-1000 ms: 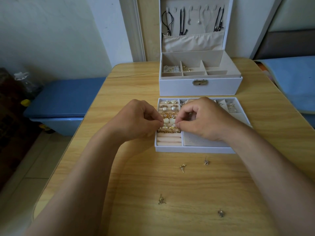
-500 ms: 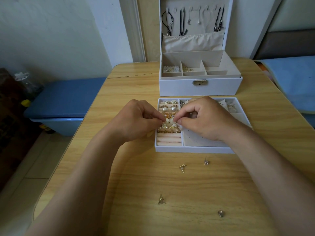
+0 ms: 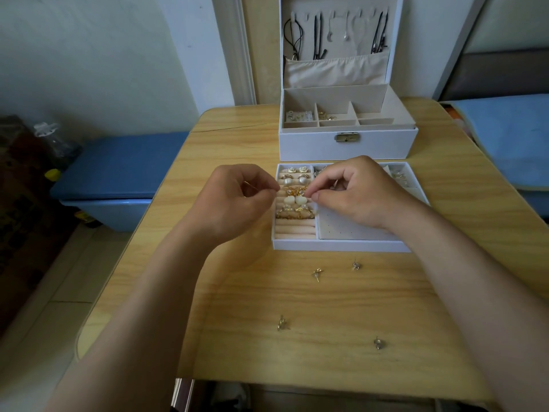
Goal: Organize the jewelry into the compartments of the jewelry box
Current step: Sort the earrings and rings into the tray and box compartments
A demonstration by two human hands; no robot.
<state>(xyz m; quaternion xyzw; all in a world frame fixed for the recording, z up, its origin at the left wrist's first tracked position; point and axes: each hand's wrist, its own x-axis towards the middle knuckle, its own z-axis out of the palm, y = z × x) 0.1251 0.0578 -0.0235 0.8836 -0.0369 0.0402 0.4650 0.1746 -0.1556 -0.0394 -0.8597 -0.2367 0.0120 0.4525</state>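
The white removable tray (image 3: pixel 338 245) lies on the table in front of the open jewelry box (image 3: pixel 347 144). Its left column of cream ring rolls holds rows of earrings: pearls, gold pieces and a pair of white hearts (image 3: pixel 295 200). Both hands hover over that column. My left hand (image 3: pixel 243 197) and my right hand (image 3: pixel 359 194) have curled fingers, and their fingertips pinch at the gold earring row (image 3: pixel 294 191) from either side. Several loose earrings lie on the table nearer me, among them one (image 3: pixel 317 273), another (image 3: pixel 356 265) and a third (image 3: pixel 282 324).
The box lid stands upright at the back with necklaces (image 3: pixel 318 37) hanging in it. Compartments in the box base hold small pieces. A blue bench (image 3: pixel 118 168) is left of the wooden table (image 3: pixel 297 337). A blue cushion (image 3: pixel 511 138) lies at the right.
Both hands have moved slightly away from me along the ring rolls. The white heart earrings are now uncovered, and the fingertips meet at the gold row above them.
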